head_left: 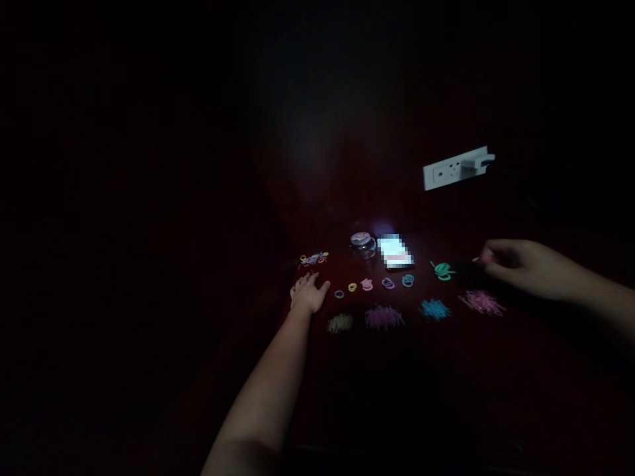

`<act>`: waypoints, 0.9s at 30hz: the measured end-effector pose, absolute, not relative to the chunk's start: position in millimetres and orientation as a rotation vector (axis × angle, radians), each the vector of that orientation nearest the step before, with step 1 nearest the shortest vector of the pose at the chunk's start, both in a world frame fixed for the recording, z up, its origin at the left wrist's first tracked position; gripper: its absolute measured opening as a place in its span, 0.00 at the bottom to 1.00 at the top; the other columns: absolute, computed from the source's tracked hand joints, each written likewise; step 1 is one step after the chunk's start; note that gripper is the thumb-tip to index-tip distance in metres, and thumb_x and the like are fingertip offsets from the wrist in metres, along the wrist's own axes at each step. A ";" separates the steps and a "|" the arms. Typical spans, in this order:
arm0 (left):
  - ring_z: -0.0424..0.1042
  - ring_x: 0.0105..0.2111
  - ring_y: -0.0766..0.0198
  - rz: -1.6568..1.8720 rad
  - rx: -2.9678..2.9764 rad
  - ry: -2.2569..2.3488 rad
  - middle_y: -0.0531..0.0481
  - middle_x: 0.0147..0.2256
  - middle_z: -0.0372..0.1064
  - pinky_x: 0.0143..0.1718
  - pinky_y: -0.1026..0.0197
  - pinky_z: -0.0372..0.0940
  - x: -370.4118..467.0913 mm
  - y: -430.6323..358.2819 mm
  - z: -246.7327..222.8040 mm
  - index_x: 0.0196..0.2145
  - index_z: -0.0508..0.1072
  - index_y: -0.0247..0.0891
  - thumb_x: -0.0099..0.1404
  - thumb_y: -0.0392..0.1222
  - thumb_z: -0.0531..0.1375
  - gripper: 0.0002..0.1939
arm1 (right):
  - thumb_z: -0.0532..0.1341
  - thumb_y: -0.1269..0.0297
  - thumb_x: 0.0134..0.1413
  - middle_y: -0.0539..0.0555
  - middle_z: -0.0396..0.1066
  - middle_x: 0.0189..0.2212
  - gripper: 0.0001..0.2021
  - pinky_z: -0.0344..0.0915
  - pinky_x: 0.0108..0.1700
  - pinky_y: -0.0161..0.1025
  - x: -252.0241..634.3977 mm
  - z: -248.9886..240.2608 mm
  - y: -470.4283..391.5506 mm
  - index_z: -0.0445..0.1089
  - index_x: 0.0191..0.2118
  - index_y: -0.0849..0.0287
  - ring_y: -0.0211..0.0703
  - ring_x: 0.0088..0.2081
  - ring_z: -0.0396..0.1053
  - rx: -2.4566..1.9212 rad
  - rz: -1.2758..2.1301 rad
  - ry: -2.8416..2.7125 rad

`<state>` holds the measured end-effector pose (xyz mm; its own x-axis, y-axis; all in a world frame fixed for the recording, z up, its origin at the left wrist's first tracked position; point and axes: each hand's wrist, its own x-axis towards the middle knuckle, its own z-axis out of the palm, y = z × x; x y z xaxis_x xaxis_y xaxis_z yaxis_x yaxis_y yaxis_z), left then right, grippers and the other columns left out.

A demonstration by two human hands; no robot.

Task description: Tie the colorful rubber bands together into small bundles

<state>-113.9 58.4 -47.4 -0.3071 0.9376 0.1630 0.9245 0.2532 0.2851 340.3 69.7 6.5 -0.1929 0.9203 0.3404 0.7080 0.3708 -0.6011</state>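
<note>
My left hand [308, 294] lies flat with its fingers spread on the dark tabletop. Just beyond its fingertips is a mixed pile of coloured bands [315, 258]. My right hand [513, 264] is raised at the right, thumb and fingers pinched together; something small and pinkish shows at the tips, too dim to name. Left of it lie green bands [443, 270], and below it a heap of pink strips [483, 302]. Between my hands runs a row of small rings: dark teal [339, 294], yellow [352, 287], pink [366, 284], purple [387, 283] and blue [407, 281].
Nearer me are heaps of pale yellowish strips [340, 322], purple strips [384, 317] and blue strips [435, 309]. A lidded clear jar [364, 244] stands behind, beside a lit phone [395, 252]. A wall socket [455, 169] holds a plug. Surroundings are very dark.
</note>
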 end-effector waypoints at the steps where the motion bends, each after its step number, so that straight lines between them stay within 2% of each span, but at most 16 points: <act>1: 0.49 0.67 0.46 0.530 1.830 2.449 0.46 0.66 0.52 0.64 0.38 0.47 -113.6 61.1 -46.7 0.61 0.64 0.47 0.63 0.65 0.52 0.34 | 0.59 0.65 0.51 0.56 0.71 0.24 0.07 0.61 0.29 0.39 340.7 5.7 70.4 0.63 0.24 0.56 0.42 0.24 0.66 -1.377 0.477 -2.019; 6: 0.54 0.64 0.43 0.704 1.840 2.428 0.41 0.62 0.61 0.63 0.38 0.50 -115.1 68.4 -45.7 0.57 0.69 0.41 0.63 0.58 0.56 0.29 | 0.58 0.61 0.53 0.55 0.68 0.23 0.07 0.60 0.29 0.41 343.1 1.2 73.9 0.63 0.27 0.56 0.44 0.25 0.65 -1.344 0.574 -1.995; 9: 0.62 0.60 0.48 0.877 1.880 2.352 0.41 0.57 0.67 0.62 0.45 0.55 -116.1 64.5 -45.2 0.53 0.72 0.38 0.61 0.49 0.60 0.23 | 0.57 0.61 0.53 0.55 0.67 0.23 0.07 0.60 0.29 0.40 340.9 3.4 71.4 0.64 0.27 0.57 0.44 0.25 0.64 -1.353 0.569 -1.962; 12: 0.73 0.50 0.57 1.098 1.918 2.219 0.43 0.49 0.74 0.56 0.55 0.64 -113.2 54.2 -41.4 0.45 0.76 0.37 0.62 0.41 0.59 0.14 | 0.56 0.62 0.53 0.54 0.65 0.22 0.07 0.60 0.29 0.40 337.2 7.2 66.1 0.64 0.27 0.57 0.43 0.25 0.63 -1.319 0.523 -1.957; 14: 0.76 0.42 0.60 1.261 1.922 2.122 0.45 0.42 0.77 0.49 0.58 0.69 -105.6 45.8 -36.5 0.40 0.76 0.37 0.63 0.40 0.57 0.10 | 0.56 0.61 0.54 0.53 0.64 0.22 0.08 0.60 0.29 0.39 333.0 9.3 60.8 0.64 0.28 0.58 0.42 0.25 0.62 -1.254 0.490 -1.960; 17: 0.77 0.37 0.62 1.470 1.961 1.931 0.46 0.38 0.77 0.43 0.59 0.71 -81.3 34.7 -25.5 0.37 0.74 0.36 0.65 0.42 0.57 0.09 | 0.55 0.61 0.56 0.51 0.63 0.23 0.08 0.60 0.28 0.38 316.9 15.5 46.0 0.64 0.28 0.57 0.41 0.25 0.61 -1.107 0.439 -1.996; 19: 0.76 0.38 0.63 1.568 2.007 1.792 0.46 0.37 0.76 0.43 0.60 0.71 -57.0 27.5 -16.8 0.37 0.72 0.36 0.65 0.43 0.58 0.08 | 0.57 0.61 0.55 0.49 0.63 0.23 0.07 0.60 0.29 0.38 296.2 24.0 29.7 0.64 0.30 0.57 0.41 0.25 0.62 -1.023 0.343 -2.069; 21: 0.76 0.38 0.64 1.635 2.039 1.674 0.47 0.37 0.75 0.43 0.61 0.71 -30.8 17.8 -8.8 0.37 0.70 0.36 0.65 0.44 0.59 0.08 | 0.58 0.62 0.56 0.50 0.67 0.26 0.04 0.61 0.32 0.39 268.5 34.1 11.3 0.65 0.34 0.56 0.42 0.28 0.65 -0.936 0.246 -2.192; 24: 0.76 0.36 0.64 1.743 2.069 1.425 0.49 0.34 0.74 0.40 0.61 0.71 0.2 -2.5 -0.9 0.36 0.70 0.37 0.63 0.41 0.62 0.06 | 0.60 0.64 0.55 0.52 0.70 0.32 0.10 0.64 0.36 0.40 226.7 41.0 -8.0 0.65 0.43 0.55 0.44 0.32 0.68 -0.851 0.232 -2.256; 26: 0.75 0.34 0.64 1.698 2.129 1.337 0.50 0.32 0.74 0.38 0.62 0.71 9.8 -16.1 0.6 0.35 0.71 0.38 0.61 0.40 0.63 0.05 | 0.60 0.65 0.56 0.53 0.71 0.34 0.12 0.65 0.36 0.40 208.5 34.8 -10.4 0.63 0.46 0.56 0.45 0.34 0.69 -0.799 0.228 -2.219; 27: 0.75 0.33 0.65 1.667 2.157 1.324 0.50 0.32 0.74 0.38 0.62 0.70 11.4 -21.3 0.2 0.34 0.72 0.38 0.61 0.39 0.63 0.04 | 0.59 0.67 0.57 0.54 0.71 0.35 0.10 0.65 0.38 0.41 203.8 28.9 -8.9 0.64 0.45 0.56 0.46 0.36 0.69 -0.766 0.191 -2.208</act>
